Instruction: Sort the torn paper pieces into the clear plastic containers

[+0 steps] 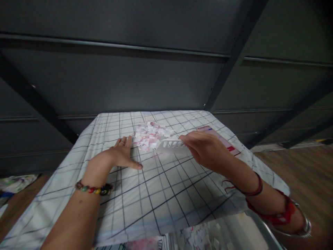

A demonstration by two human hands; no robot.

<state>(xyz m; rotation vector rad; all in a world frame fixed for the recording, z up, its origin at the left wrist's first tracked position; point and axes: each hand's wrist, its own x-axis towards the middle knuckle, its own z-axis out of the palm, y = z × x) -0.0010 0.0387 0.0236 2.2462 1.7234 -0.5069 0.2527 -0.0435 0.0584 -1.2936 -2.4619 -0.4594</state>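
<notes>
Dark panels (143, 81) and wood-look floor (299, 166) show an indoor room, kind unclear.

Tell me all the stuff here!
Tablecloth: one, white, dark grid, middle
Paper scraps: one pile, pink and white, on tablecloth
Slotted tool: one, white, beside scraps
Phone: one, pinkish, right side
Container: one, grey-rimmed, bottom edge
Panels: several, dark grey, behind
Floor: one, brown, both sides
Crumpled thing: one, pale, left floor
Bead bracelet: one, multicoloured, left wrist
Bands: at least two, red, right forearm
Bangles: some, silver, right forearm
Ring: one, shiny, left finger
Left hand: one, beside scraps
Right hand: one, holding slotted tool
</notes>
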